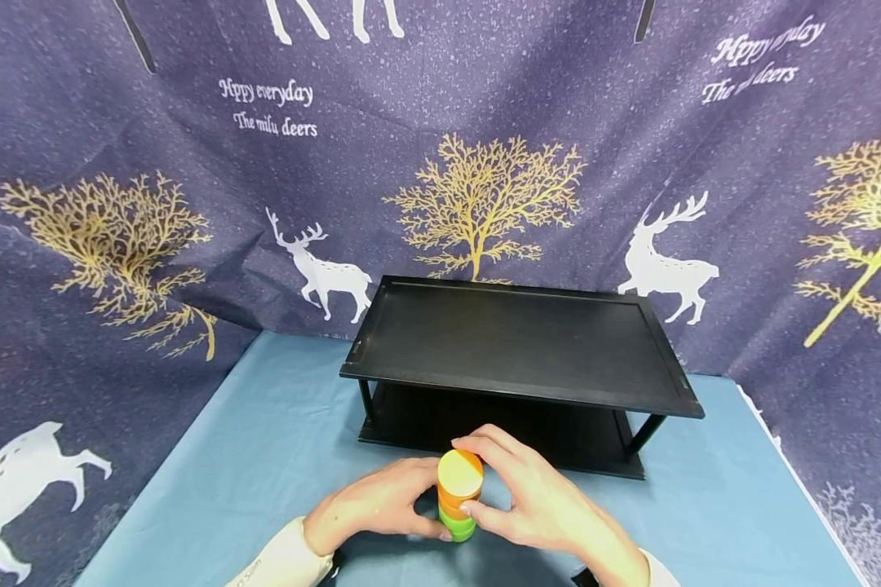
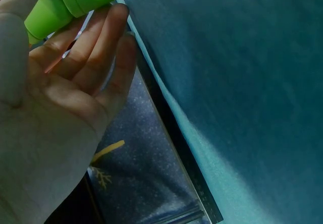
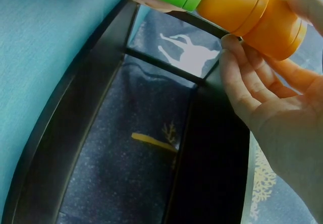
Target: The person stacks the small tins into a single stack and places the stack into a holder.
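Note:
A short stack of plastic cups stands upright on the blue cloth, low in the head view. Its upper part is orange cups (image 1: 460, 474), with a flat round face on top; below them are green cups (image 1: 458, 530). My left hand (image 1: 382, 501) grips the green part from the left, thumb in front and fingers behind. In the left wrist view the fingers curve along the green cups (image 2: 75, 4). From the other side my right hand (image 1: 532, 497) pinches the orange cups (image 3: 252, 14) between thumb and fingers, near the top.
Just behind the hands stands a low black two-tier rack (image 1: 514, 346), its upper shelf overhanging the lower one (image 1: 484, 416). Blue cloth (image 1: 286, 424) covers the table. A dark curtain (image 1: 426, 98) printed with deer and trees hangs at the back and sides.

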`<action>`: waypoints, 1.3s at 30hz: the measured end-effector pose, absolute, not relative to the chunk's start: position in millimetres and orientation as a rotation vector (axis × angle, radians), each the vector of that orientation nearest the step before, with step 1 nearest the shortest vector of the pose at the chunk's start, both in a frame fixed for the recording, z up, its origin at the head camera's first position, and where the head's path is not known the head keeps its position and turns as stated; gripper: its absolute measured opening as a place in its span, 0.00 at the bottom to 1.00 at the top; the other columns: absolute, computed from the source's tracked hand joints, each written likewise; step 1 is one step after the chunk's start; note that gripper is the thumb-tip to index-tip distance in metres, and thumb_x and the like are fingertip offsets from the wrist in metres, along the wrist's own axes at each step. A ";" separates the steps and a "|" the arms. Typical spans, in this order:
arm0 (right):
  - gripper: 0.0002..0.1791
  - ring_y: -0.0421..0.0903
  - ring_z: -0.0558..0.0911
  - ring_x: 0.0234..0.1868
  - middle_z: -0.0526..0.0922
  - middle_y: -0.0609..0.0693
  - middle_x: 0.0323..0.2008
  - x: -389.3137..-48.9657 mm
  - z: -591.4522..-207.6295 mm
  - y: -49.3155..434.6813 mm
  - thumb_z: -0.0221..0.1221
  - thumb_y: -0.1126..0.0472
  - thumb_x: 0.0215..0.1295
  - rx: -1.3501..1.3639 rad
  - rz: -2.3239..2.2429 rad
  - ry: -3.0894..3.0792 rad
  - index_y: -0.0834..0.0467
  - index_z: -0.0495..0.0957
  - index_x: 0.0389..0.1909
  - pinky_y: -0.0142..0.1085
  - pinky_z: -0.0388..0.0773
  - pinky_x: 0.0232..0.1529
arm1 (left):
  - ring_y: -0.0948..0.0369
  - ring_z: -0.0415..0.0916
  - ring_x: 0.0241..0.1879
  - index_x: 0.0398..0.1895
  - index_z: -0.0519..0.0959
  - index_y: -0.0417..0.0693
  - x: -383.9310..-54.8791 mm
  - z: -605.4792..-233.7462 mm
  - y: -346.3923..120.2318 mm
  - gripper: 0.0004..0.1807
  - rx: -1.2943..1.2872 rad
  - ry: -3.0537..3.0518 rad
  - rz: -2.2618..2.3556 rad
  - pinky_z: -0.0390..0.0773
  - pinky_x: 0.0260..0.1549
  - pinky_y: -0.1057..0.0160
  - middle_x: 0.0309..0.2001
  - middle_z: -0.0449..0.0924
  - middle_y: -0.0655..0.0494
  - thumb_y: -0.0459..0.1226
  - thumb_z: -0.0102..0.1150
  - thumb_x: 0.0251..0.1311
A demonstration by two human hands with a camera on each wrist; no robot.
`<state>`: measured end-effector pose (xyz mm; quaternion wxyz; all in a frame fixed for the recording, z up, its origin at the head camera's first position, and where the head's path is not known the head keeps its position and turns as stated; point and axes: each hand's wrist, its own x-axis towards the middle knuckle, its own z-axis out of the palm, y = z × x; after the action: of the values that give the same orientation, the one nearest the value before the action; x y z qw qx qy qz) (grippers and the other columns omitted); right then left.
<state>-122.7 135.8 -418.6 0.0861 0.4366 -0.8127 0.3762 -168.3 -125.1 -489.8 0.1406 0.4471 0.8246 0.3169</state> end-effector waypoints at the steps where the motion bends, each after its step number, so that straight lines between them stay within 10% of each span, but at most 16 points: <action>1: 0.33 0.37 0.80 0.53 0.77 0.40 0.58 -122.6 -418.8 135.7 0.73 0.56 0.66 1.301 1.121 -2.421 0.48 0.72 0.70 0.38 0.84 0.56 | 0.74 0.77 0.53 0.65 0.75 0.67 -168.1 -490.0 -125.1 0.31 1.285 2.378 0.919 0.79 0.60 0.65 0.57 0.79 0.75 0.59 0.74 0.61; 39: 0.40 0.34 0.80 0.54 0.76 0.32 0.57 -129.1 -441.0 144.3 0.78 0.48 0.59 1.237 1.134 -2.573 0.41 0.70 0.70 0.41 0.84 0.57 | 0.74 0.77 0.56 0.67 0.75 0.68 -168.5 -490.0 -125.1 0.32 1.318 2.385 0.910 0.78 0.63 0.63 0.59 0.79 0.75 0.58 0.74 0.61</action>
<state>-129.1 144.3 -441.0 0.0348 0.4026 -0.8371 0.3688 -168.5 -125.1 -490.0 0.1340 0.4547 0.8226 0.3140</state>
